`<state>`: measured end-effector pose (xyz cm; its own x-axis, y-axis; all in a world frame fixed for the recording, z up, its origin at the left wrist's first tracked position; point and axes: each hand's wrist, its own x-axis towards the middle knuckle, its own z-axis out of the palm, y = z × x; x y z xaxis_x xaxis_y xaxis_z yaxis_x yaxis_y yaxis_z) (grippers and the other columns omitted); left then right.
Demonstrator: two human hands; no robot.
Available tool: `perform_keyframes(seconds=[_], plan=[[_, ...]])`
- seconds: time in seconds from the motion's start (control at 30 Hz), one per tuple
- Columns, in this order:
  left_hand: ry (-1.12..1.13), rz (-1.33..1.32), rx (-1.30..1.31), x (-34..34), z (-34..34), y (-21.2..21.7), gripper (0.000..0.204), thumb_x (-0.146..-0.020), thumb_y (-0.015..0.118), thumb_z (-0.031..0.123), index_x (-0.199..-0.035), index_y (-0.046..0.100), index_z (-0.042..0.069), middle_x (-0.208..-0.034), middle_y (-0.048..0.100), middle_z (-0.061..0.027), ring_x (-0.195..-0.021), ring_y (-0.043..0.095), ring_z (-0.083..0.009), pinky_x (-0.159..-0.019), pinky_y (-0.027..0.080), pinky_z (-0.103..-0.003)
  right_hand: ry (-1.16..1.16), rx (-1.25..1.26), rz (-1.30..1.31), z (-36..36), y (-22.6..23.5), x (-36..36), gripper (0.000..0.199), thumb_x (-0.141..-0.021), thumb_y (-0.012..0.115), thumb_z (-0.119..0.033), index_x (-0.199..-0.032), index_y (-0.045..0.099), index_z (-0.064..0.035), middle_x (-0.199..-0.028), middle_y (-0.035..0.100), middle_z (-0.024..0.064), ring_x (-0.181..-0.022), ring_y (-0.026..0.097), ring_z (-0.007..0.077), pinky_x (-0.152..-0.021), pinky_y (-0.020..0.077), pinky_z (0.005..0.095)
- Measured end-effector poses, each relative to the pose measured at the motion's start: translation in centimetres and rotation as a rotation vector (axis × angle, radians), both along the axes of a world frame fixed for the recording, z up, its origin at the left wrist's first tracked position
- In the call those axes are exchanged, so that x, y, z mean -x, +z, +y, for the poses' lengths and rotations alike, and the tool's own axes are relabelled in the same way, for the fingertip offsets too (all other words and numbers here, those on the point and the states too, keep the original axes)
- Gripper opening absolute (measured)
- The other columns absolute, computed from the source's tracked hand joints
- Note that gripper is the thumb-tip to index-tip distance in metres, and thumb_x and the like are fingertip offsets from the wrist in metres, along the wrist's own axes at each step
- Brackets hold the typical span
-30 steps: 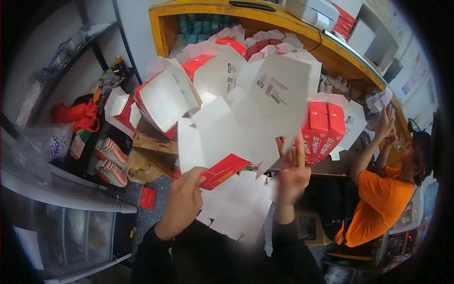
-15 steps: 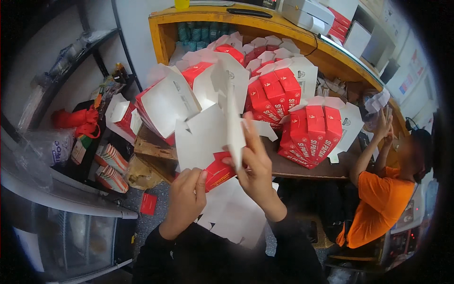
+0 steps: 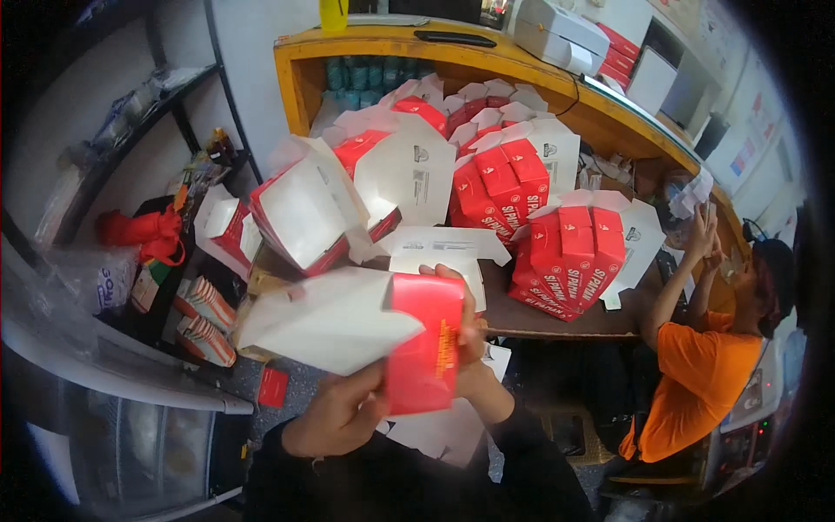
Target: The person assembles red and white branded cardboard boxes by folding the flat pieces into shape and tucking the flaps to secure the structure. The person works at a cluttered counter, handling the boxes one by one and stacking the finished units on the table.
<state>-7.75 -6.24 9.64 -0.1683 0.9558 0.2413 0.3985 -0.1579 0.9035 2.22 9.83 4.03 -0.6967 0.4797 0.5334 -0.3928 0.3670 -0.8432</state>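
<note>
A partly folded cardboard food box (image 3: 424, 348) is held up between my two hands, its red side facing me and a long white flap pointing left. My left hand (image 3: 341, 416) is closed on its lower left edge. My right hand (image 3: 474, 357) wraps the box's right side, with some fingers hidden behind it. Just beyond, an opened white box (image 3: 444, 244) lies on the brown table (image 3: 557, 324). Below my hands are flat white card blanks (image 3: 444, 432), partly covered by my arms.
Folded red boxes stand in nested stacks (image 3: 567, 261) across the table, with white-lined open boxes (image 3: 300, 213) at left. A yellow wooden counter (image 3: 391, 36) rises behind, carrying a white printer (image 3: 559, 35). Black shelving (image 3: 187, 117) is at left. A person in orange (image 3: 709, 374) sits at right.
The box in my hands has turned, so its red side now faces me and its white flap swings left. Both hands have shifted with it, the left one lower.
</note>
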Motion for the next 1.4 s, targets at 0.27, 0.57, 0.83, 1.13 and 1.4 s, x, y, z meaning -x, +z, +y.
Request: perform_keyframes(seconds=[0.27,0.57,0.83,1.13,1.4], plan=[[-0.364,0.218,0.046,2.4,0.5,-2.4,0.086,-0.056,0.073,0.049,-0.12,0.04,0.002,-0.12,0.042,-0.0185,-0.111,0.041,-0.032,-0.091,0.032,-0.04,-0.119,0.907,0.473,3.6,3.3,-2.6,0.038,-0.079,0.049,-0.03,-0.106,0.045,-0.0023,-0.098,0.052,0.0112,-0.096,0.051,0.0185,-0.082,0.0436,0.0345],[0.843,-0.586,-0.554,0.8,-1.6,-4.5,0.041,-0.078,0.054,0.008,-0.114,0.037,0.002,-0.106,0.048,-0.0131,-0.093,0.05,-0.0208,-0.08,0.041,-0.034,0.063,-0.799,0.155,-1.2,1.7,1.3,0.057,-0.066,0.071,-0.021,-0.116,0.043,-0.0198,-0.125,0.036,0.0134,-0.116,0.036,0.0358,-0.094,0.0317,0.0478],[0.946,-0.669,-0.477,1.0,-4.3,-1.4,0.044,-0.081,0.052,0.009,-0.119,0.033,-0.002,-0.111,0.046,-0.0155,-0.098,0.049,-0.021,-0.082,0.042,-0.031,0.063,-0.94,0.294,-5.4,0.6,3.8,0.034,-0.071,0.064,-0.019,-0.102,0.05,-0.016,-0.127,0.036,0.0138,-0.118,0.033,0.0387,-0.096,0.0288,0.0523],[0.692,-0.662,-0.626,4.3,-4.7,-2.9,0.041,-0.082,0.054,0.01,-0.117,0.037,-0.001,-0.109,0.05,-0.0144,-0.094,0.053,-0.0209,-0.082,0.044,-0.033,0.584,-0.449,0.355,-4.8,1.5,2.9,0.03,-0.069,0.063,-0.009,-0.096,0.051,-0.0032,-0.127,0.037,0.0162,-0.119,0.032,0.0375,-0.098,0.0256,0.0506],[0.565,-0.547,-0.577,3.9,-2.5,-1.8,0.048,-0.082,0.052,0.007,-0.124,0.029,0.0,-0.117,0.045,-0.0163,-0.102,0.05,-0.0212,-0.086,0.043,-0.034,0.182,-0.908,0.221,-2.9,3.4,1.6,0.042,-0.065,0.065,-0.015,-0.106,0.054,-0.0086,-0.118,0.045,0.0143,-0.114,0.039,0.0376,-0.09,0.0381,0.0489]])
